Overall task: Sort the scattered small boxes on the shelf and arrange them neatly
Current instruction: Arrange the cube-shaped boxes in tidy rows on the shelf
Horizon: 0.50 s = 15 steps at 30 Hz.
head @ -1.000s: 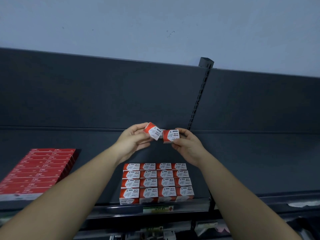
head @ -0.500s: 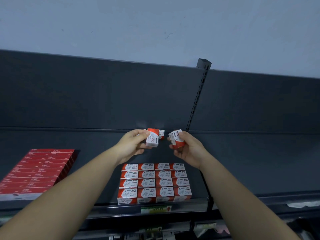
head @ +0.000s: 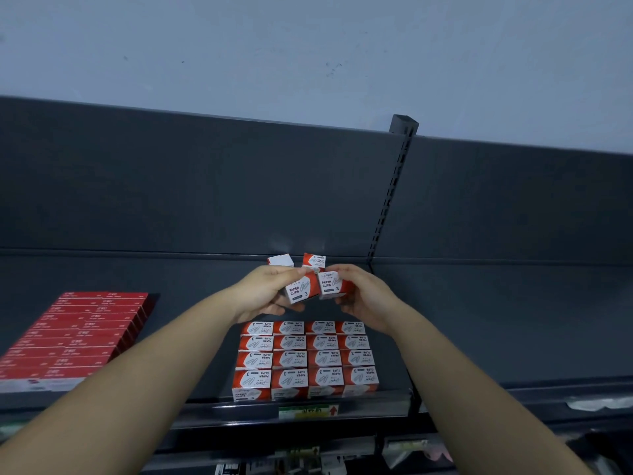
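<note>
Left hand (head: 263, 291) gripped a small red-and-white cardboard paper-clip box (head: 298, 290), right hand (head: 364, 296) gripped a twin box (head: 334, 284), side by side, likely squaring them for the nearer neat block of boxes (head: 305, 358).

Two arms in shot, and both are bare. The left forearm (head: 154, 365) is uncovered from the bottom edge of the picture right up to the wrist, and the left hand (head: 263, 293) is bare too. It's the same on the other side: the right forearm (head: 462, 371) is uncovered along all its visible length, and the right hand (head: 363, 299) is bare. The light is dim, and the upper arms and any clothing lie outside the picture.
</note>
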Available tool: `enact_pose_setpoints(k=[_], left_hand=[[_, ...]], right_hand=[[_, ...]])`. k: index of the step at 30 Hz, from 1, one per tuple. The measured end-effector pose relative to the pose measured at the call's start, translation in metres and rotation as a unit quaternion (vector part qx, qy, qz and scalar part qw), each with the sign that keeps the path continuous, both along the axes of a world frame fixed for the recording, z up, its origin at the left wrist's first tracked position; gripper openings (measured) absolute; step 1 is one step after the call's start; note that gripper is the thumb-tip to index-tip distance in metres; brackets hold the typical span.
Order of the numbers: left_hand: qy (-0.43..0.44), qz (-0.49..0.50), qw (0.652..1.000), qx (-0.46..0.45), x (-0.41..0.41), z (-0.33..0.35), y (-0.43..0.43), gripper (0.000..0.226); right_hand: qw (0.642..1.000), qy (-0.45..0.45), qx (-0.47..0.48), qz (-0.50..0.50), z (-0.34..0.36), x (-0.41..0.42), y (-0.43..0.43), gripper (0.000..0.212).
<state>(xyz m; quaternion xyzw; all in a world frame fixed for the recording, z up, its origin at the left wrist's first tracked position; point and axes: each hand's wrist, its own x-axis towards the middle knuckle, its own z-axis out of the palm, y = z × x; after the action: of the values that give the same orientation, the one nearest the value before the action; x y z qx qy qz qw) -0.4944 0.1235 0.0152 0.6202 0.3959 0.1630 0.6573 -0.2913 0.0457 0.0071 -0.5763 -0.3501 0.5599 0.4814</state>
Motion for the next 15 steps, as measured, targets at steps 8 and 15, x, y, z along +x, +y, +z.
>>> enact_pose_setpoints(k=[8,15], left_hand=[[-0.008,0.036,0.999,-0.008,-0.0043,-0.0039,0.0048,0.034],[0.0,0.06,0.998,-0.015,-0.0097,-0.0061,0.008,0.037]], right_hand=[[0.999,0.046,0.009,-0.001,0.0038,-0.0028,-0.0051,0.034],[0.998,0.058,0.024,0.019,0.0037,-0.0063,-0.0068,0.03]])
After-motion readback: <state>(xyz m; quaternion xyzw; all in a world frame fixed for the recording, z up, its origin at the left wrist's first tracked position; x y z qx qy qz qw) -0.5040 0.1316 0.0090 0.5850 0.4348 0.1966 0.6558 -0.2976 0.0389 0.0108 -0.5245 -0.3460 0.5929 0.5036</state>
